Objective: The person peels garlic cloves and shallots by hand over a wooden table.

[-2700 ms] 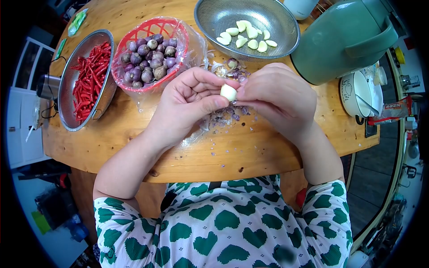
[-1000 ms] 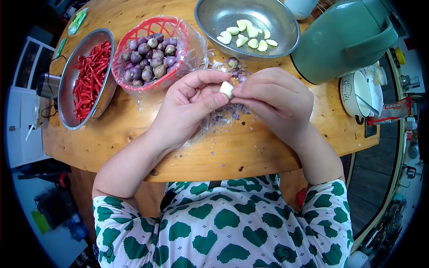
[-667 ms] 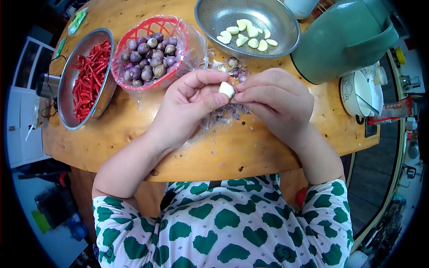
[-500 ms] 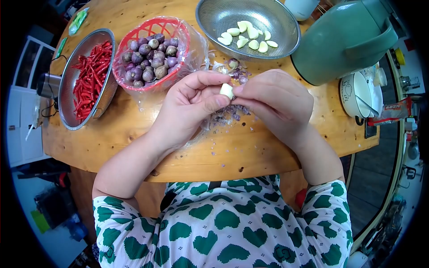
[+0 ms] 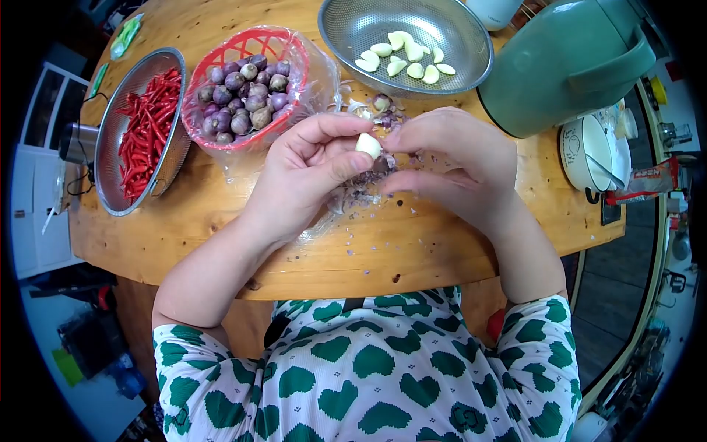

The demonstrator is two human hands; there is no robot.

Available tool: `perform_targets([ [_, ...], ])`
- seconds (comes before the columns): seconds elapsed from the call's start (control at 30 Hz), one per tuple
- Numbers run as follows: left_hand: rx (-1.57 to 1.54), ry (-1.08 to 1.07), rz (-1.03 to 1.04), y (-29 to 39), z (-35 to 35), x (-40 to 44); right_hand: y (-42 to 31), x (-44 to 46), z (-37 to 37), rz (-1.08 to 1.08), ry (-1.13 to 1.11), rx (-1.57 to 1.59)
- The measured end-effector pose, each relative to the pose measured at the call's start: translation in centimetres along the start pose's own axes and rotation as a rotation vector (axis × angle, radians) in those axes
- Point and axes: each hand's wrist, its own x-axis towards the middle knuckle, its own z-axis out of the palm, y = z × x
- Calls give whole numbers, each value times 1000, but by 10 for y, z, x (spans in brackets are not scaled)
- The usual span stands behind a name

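Note:
My left hand point(image 5: 313, 166) pinches a pale peeled clove point(image 5: 369, 145) between thumb and fingertips over the table's middle. Just to its right, my right hand point(image 5: 460, 162) is apart from the clove, thumb and fingers spread with nothing seen between them. Below and behind both hands lie purple and papery skin scraps point(image 5: 368, 180). Beyond them a small purple bulb point(image 5: 381, 102) rests among more scraps. A steel perforated bowl point(image 5: 339, 44) at the top holds several peeled cloves point(image 5: 414, 51). Left of my hands, a red basket point(image 5: 195, 110) lined with clear plastic holds purple bulbs point(image 5: 258, 92).
At the left, a steel colander point(image 5: 177, 151) holds red chillies point(image 5: 151, 132). A large green jug point(image 5: 560, 74) stands at the upper right, beside a white enamel pot point(image 5: 582, 158) with a utensil in it. The wooden table point(image 5: 184, 243) has its near edge under my forearms.
My right thumb and fingers have parted and come away from the clove. My left hand still holds the clove, now turned slightly and a little farther left.

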Motion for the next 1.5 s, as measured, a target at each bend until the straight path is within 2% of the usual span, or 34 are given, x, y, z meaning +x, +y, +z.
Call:
perform_targets([
  [0.07, 9, -2, -3, 2, 0, 0, -1, -1, 0, 37, 20, 11],
  [0.17, 126, 14, 117, -3, 6, 2, 6, -2, 0, -32, -28, 5],
  [0.37, 60, 11, 71, -4, 2, 0, 1, -1, 2, -67, -14, -69],
  [0.57, 13, 104, -59, -4, 2, -1, -3, 7, -3, -120, -134, -134],
  [0.67, -68, 106, -30, 1, 9, 3, -4, 6, 1, -136, -90, -96],
  [0.77, -41, 124, -19, -2, 4, 3, -3, 0, 3, -41, 22, -25],
  [0.87, 67, 118, -67, 0, 2, 0, -5, 1, -2, 44, 42, -3],
  [1.13, 103, 41, -22, -3, 1, -1, 3, -1, 0, -70, 38, -18],
  [1.37, 56, 57, -67, -2, -3, -1, 4, 1, 2, -86, 4, -35],
  [1.47, 29, 56, -25, -1, 2, 0, 4, -2, -2, 21, -3, 9],
  [1.5, 42, 51, -26, 0, 2, 0, 4, -2, -2, -12, -5, -11],
])
